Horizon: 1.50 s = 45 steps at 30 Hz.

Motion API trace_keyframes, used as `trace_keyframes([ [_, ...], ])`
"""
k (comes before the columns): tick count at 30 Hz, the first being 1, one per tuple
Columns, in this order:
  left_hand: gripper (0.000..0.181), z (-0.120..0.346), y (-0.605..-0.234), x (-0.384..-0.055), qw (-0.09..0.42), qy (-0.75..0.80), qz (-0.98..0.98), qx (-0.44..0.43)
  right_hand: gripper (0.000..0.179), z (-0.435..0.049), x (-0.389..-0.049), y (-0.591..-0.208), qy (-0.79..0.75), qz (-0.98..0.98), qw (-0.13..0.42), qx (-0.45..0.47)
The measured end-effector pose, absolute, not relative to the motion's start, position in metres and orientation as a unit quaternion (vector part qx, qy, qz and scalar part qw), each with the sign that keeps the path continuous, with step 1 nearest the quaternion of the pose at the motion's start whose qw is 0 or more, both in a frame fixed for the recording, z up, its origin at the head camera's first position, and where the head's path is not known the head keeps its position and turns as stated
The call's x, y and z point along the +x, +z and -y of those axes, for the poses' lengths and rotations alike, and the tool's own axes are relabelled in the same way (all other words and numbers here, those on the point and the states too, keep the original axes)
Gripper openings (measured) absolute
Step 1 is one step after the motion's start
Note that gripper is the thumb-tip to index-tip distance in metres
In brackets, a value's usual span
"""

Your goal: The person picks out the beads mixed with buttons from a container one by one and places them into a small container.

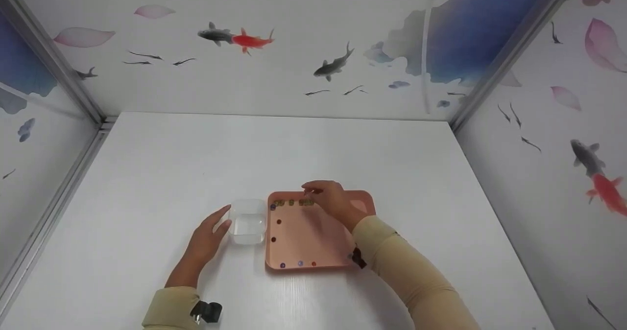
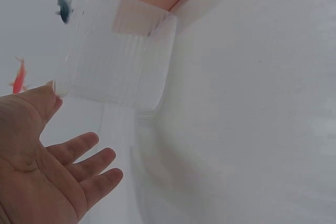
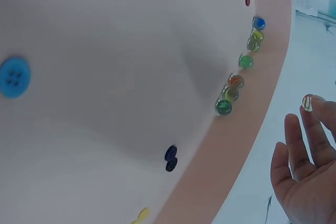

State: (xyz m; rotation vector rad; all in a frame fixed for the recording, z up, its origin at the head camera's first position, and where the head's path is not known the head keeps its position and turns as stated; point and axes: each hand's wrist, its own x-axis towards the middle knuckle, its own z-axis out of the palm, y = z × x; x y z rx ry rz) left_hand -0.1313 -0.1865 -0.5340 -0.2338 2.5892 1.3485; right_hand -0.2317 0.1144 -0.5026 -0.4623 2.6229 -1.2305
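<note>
In the right wrist view, my right hand [image 3: 307, 161] pinches a glass marble [image 3: 307, 103] between thumb and fingertip, the other fingers held loosely apart. In the head view that right hand [image 1: 333, 201] is over the far side of the pink tray [image 1: 323, 242]. Several glass marbles [image 3: 224, 107] line the tray's far edge beneath it. To the tray's left stands a clear plastic container [image 1: 248, 224]. My left hand [image 1: 204, 239] is at its left side with relaxed fingers. The left wrist view has a fingertip of this hand [image 2: 47, 166] against the container's edge [image 2: 110, 56].
Small buttons lie around the tray: a light blue button [image 3: 14, 77], two dark buttons [image 3: 171, 160] side by side, and a red button [image 3: 248, 0]. A small yellow piece [image 3: 140, 215] is partly visible. The white table [image 1: 196, 163] meets fish-patterned walls [image 1: 294, 75].
</note>
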Motion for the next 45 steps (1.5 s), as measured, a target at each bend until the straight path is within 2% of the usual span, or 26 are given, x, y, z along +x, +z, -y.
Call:
trace_keyframes([
  [15,0.051,0.188,-0.534,-0.131,0.113,0.467,-0.874,-0.079,0.033,-0.105,-0.227,-0.5,-0.45,-0.87,0.109,-0.169],
  [29,0.051,0.187,-0.535,-0.131,0.112,0.468,-0.873,-0.082,0.028,-0.086,-0.22,-0.495,-0.446,-0.873,0.116,-0.161],
  [37,0.051,0.188,-0.534,-0.13,0.106,0.465,-0.876,-0.066,0.03,-0.08,-0.217,-0.496,-0.46,-0.862,0.107,-0.187],
  [45,0.051,0.187,-0.534,-0.13,0.104,0.457,-0.88,-0.072,0.029,-0.071,-0.214,-0.494,-0.475,-0.851,0.123,-0.187],
])
